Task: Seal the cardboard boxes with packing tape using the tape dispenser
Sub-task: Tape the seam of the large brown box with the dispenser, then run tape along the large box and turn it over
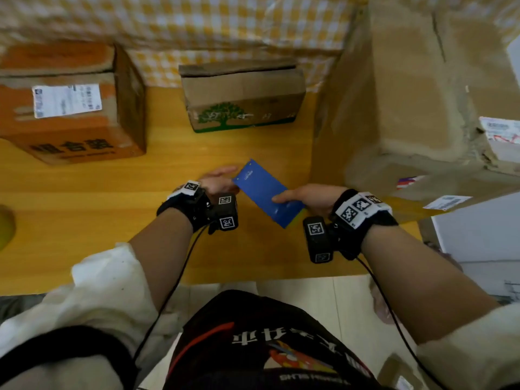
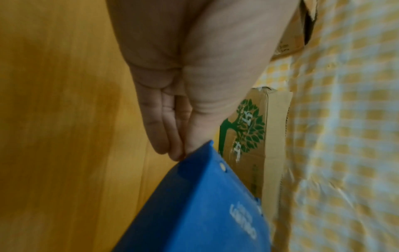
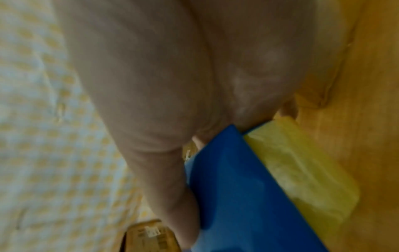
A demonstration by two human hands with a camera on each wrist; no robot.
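A blue tape dispenser (image 1: 264,192) (image 2: 205,204) (image 3: 248,196) with a yellowish tape roll (image 3: 302,170) under it hangs tilted above the wooden table (image 1: 112,206). My right hand (image 1: 304,198) (image 3: 172,145) grips its near end, thumb on the blue face. My left hand (image 1: 221,180) (image 2: 179,151) has straight fingers whose tips touch its far corner. Three cardboard boxes stand on the table: an orange one (image 1: 70,108) at the left, one with a green tree print (image 1: 242,99) (image 2: 248,136) in the middle, and a large plain one (image 1: 408,108) at the right.
A yellow-and-white checked cloth (image 1: 197,23) hangs behind the table. A white surface (image 1: 478,235) lies at the right, past the large box. A greenish round thing (image 1: 5,226) shows at the left edge. Bare wood lies between the boxes and me.
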